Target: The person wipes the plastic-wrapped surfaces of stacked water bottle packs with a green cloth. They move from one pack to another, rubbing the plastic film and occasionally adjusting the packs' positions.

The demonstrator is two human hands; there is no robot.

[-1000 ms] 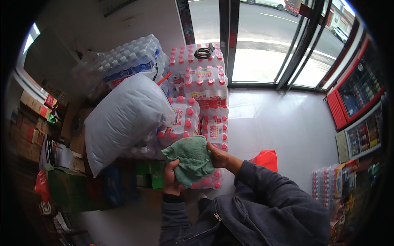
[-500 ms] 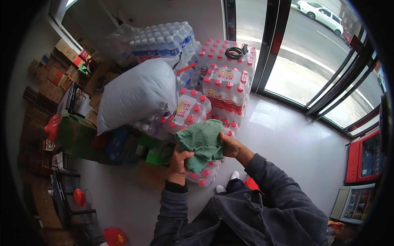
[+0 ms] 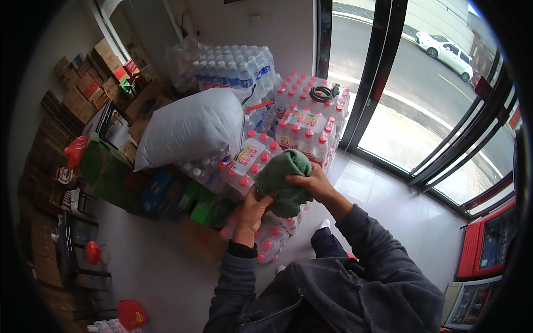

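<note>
A green cloth, bunched and partly folded over, is held up in front of me between both hands. My left hand pinches its lower left edge between thumb and fingers. On the right side, my right hand grips the cloth with the thumb across its front; the other fingers are mostly behind it. Just beyond the cloth stand shrink-wrapped packs of red-capped bottles, and more such bottles lie below my hands.
A large pale stuffed sack rests on the bottle packs. Blue-labelled bottles stand behind it. A coiled black cable tops the right stack. Cardboard boxes line the left, glass doors the right, with a red fridge nearby.
The cloth has gone from spread fairly flat to bunched and folded over, its top rolled toward the right hand. Both hands have shifted slightly right in the picture, and the view has turned a little.
</note>
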